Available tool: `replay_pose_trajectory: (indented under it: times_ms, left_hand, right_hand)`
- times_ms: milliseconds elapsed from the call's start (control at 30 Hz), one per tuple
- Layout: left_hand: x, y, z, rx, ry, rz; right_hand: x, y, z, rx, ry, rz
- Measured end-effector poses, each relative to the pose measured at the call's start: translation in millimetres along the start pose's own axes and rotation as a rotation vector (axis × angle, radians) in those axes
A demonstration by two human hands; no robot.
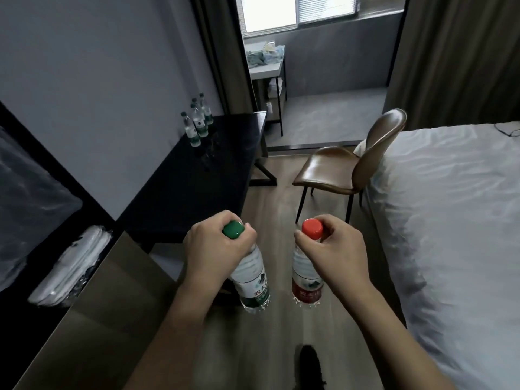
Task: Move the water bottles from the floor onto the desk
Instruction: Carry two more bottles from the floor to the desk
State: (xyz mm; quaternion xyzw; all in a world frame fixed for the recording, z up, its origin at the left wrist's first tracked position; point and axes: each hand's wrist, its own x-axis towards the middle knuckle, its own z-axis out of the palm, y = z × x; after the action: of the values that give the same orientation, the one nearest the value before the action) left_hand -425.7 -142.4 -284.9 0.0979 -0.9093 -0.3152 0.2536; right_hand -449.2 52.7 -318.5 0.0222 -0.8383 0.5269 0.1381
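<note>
- Your left hand grips the green-capped water bottle at the neck, fingers curled round just under the cap, and the bottle hangs off the floor, tilted with its base swung to your right.
- Your right hand pinches the red-capped water bottle at the neck in the same way, thumb on one side and fingers on the other; it hangs nearly upright.
- Both bottles are in the air over the wooden floor, just beside each other but apart, with the black desk ahead on your left.
- Four more water bottles already stand together at the far end of the desk, near the wall.
- Both bottles look full, so expect real weight pulling down through a narrow hold; the neck ring under each cap is likely what keeps them from sliding out.
- The clear plastic walls are thin and will probably dent if you squeeze the body, while the neck is stiff, so your present hold looks the safer one.
- A bottle hanging from the neck can swing; set each base flat on the desk before you loosen your fingers.
- Leave space from the standing group, since a knock could topple them.
- The brown chair stands near the desk's end.
</note>
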Motion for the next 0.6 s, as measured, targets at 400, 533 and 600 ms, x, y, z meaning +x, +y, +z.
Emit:
replay_pose_trajectory:
  times_ms: [400, 533, 600]
  left_hand:
    - [208, -21, 95, -0.038, 0.021, 0.076]
    - [262, -35, 116, -0.015, 0.043, 0.047]
    - [290, -51, 131, 0.007, 0.05, 0.016]
  right_hand:
    - [237, -4, 67, -0.08, -0.01, -0.16]
    - [295, 8, 96, -0.079, -0.038, -0.135]
    - [325, 16, 118, -0.096, -0.061, -0.12]
